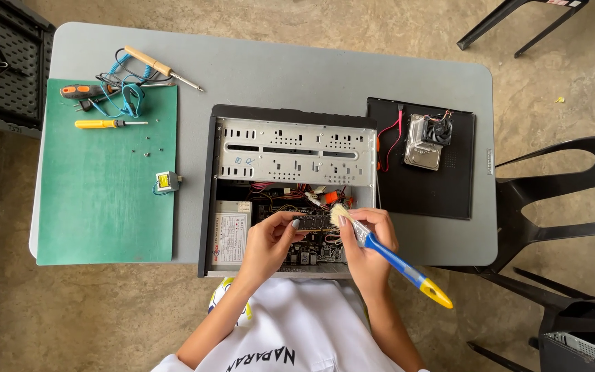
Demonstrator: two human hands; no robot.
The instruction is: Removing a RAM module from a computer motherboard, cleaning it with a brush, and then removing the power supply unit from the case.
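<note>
Both forearms reach forward from the bottom edge of the view, elbows bent outward, and meet over the lower part of an open computer case (290,148) that lies flat on the grey surface (277,69). The left hand (270,241) bends at the wrist and pinches a small dark memory module (313,221) between thumb and fingertips, holding it just above the circuit board inside the case. The right hand (370,241) is closed around the ferrule of a paintbrush (380,251) with a blue and yellow handle; the handle slants down and to the right past the wrist, and the pale bristles touch the right end of the module.

To the left of the case lies a green mat (105,207) carrying a yellow-handled screwdriver (108,124), an orange-handled tool, a soldering iron (160,69) with a blue cord, and a small transformer (166,182). To the right of the case a black panel (425,193) bears a hard drive (423,151) and a small fan (441,129). A black plastic chair (566,200) stands just beside the surface's right end.
</note>
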